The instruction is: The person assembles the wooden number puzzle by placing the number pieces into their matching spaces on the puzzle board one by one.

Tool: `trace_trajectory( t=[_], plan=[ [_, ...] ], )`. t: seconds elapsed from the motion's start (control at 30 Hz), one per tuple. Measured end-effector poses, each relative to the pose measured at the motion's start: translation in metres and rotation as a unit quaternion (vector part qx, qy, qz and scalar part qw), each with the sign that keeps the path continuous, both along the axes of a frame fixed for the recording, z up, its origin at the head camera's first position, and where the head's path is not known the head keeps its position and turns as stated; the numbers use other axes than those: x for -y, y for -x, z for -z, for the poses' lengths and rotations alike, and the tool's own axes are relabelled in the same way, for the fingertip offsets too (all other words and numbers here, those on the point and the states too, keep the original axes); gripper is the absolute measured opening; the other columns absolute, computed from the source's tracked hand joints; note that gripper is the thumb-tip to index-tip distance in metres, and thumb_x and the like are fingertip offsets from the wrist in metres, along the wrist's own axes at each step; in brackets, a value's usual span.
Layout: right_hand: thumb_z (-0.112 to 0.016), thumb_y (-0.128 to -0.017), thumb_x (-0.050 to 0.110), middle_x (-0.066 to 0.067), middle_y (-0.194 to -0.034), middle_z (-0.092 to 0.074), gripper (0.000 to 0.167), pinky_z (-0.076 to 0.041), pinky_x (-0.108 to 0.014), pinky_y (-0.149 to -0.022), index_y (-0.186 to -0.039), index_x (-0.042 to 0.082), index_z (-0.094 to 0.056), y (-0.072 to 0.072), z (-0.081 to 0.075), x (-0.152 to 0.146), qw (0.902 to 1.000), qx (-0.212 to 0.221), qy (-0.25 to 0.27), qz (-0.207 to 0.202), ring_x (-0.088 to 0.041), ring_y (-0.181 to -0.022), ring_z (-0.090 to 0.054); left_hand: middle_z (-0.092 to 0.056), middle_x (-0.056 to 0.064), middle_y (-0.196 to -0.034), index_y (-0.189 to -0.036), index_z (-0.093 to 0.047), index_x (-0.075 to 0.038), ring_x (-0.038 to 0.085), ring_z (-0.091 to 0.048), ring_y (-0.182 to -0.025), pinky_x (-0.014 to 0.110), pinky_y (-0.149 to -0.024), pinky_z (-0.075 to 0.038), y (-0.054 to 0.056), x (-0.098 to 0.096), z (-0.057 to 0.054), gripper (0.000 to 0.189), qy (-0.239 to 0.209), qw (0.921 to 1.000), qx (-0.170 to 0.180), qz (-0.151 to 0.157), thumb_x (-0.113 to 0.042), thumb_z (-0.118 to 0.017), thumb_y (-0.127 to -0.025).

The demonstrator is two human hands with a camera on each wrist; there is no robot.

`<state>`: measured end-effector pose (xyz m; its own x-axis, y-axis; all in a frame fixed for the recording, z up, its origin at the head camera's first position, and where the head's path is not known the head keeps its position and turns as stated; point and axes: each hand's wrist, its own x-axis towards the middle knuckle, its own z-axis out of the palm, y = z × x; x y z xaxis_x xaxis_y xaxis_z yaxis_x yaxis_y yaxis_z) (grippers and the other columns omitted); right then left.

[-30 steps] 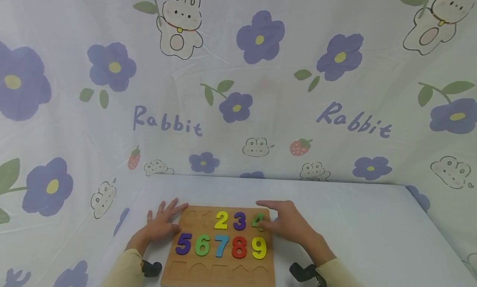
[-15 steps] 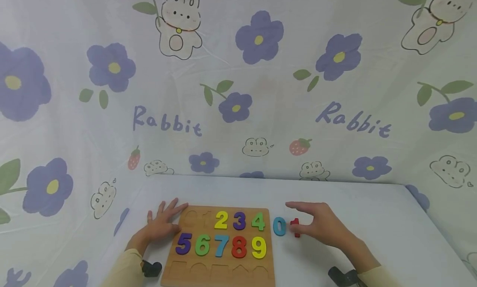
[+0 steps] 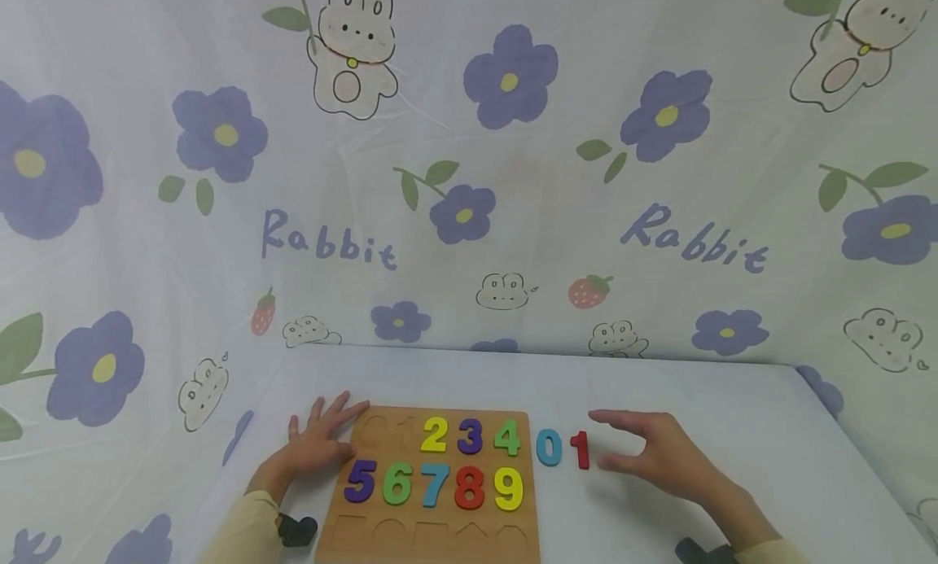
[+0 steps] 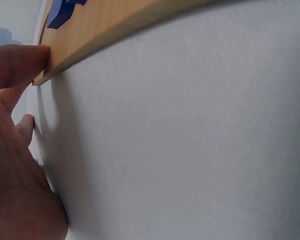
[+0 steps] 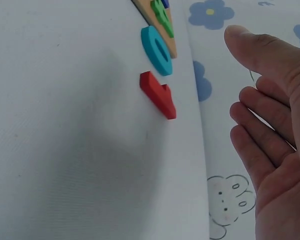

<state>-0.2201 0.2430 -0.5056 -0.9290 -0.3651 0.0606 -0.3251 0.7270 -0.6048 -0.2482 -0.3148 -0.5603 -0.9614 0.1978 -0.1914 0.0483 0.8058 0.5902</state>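
Observation:
A wooden number puzzle board (image 3: 440, 531) lies on the white table. Coloured digits 2 to 9 sit in its upper two rows, while the top-left recesses for 0 and 1 show bare wood. Beside the board's right edge lie a blue 0 (image 3: 549, 448) and a red 1 (image 3: 580, 450), both flat on the table. My left hand (image 3: 315, 442) rests spread at the board's left edge, its thumb touching the wood in the left wrist view. Just right of the red 1, my right hand (image 3: 663, 454) hovers with thumb and fingers apart, holding nothing.
The white table (image 3: 733, 417) stretches away to the right and behind the board. A curtain (image 3: 440, 303) printed with rabbits and purple flowers hangs behind its far edge. Shallow outlined shapes (image 3: 432, 535) line the board's bottom row.
My right hand has moved right, from over the 4 past the blue 0 and red 1, which now lie uncovered on the table. The left hand has stayed in place.

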Motion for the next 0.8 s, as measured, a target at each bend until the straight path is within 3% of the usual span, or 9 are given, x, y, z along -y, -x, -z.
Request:
trace_trajectory(
  t=[0.37,0.8],
  plan=[
    [-0.094,-0.087,0.026,-0.003,-0.143,-0.076,0.062,-0.056,-0.063,-0.112,-0.144,0.013,-0.073,0.006,0.021,0.003,0.9993,0.013,0.035,0.005,-0.037,-0.139,-0.067,-0.015,0.024,-0.182,-0.166,-0.049,-0.021,0.061,0.009,-0.165,0.086,-0.12,0.019,-0.001,-0.002,-0.003,0.084,-0.001,1.0,0.001,-0.003,-0.017,-0.071,-0.085],
    [-0.097,-0.082,0.025,-0.001,-0.138,-0.078,0.063,-0.055,-0.059,-0.115,-0.14,0.013,-0.075,0.018,0.045,0.012,0.9995,0.023,0.015,0.015,-0.034,-0.141,-0.067,-0.016,0.022,-0.183,-0.166,-0.049,-0.023,0.06,0.009,-0.165,0.086,-0.121,0.019,-0.004,-0.003,-0.007,0.084,0.005,1.0,0.005,-0.004,-0.017,-0.073,-0.086]
  ],
)
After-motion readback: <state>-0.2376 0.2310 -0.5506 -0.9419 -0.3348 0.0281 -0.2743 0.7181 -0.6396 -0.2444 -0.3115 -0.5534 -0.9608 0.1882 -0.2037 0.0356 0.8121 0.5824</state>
